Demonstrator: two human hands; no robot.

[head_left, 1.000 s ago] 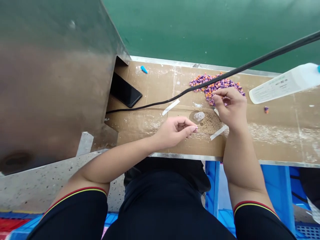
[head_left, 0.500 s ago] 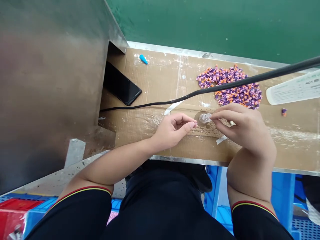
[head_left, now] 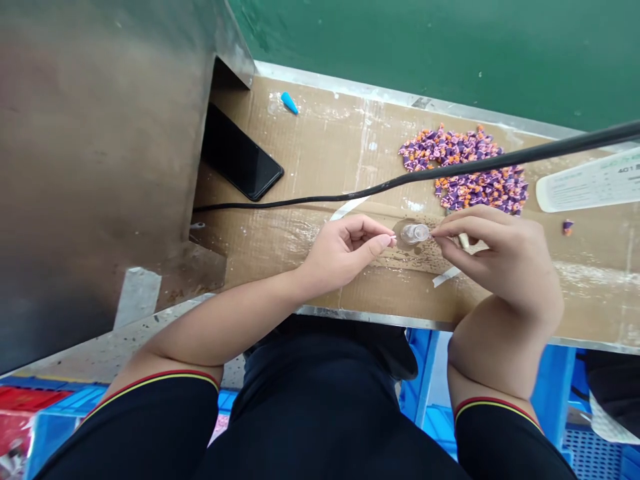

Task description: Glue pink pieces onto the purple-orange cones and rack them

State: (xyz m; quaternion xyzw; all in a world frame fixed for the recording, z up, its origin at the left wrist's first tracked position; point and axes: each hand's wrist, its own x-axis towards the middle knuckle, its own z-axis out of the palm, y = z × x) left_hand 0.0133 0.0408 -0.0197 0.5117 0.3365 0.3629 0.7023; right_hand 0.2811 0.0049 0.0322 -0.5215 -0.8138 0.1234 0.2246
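A small clear plastic cup (head_left: 415, 233) stands on the cardboard between my hands. My left hand (head_left: 345, 252) is closed in a pinch just left of it, and a tiny pinkish-white piece (head_left: 393, 239) shows at the fingertips. On the cup's other side my right hand (head_left: 500, 250) pinches thumb and forefinger together close to the rim; what is between them is too small to make out. Behind the right hand lies a pile of tiny purple and orange pieces (head_left: 493, 190). A short cream-coloured object (head_left: 464, 241) shows partly under the right fingers.
A black cable (head_left: 370, 193) crosses above the cardboard-covered table (head_left: 320, 153). A black phone (head_left: 243, 157) rests by the metal panel (head_left: 105, 167) at left. A blue cone-shaped tip (head_left: 289, 103) lies at the back. At right are a white bottle (head_left: 590, 181) and one loose purple-orange piece (head_left: 567, 227).
My right hand has drawn back slightly to the right, away from the cup's rim. My left hand keeps its pinch near the cup. The view has shifted a little.
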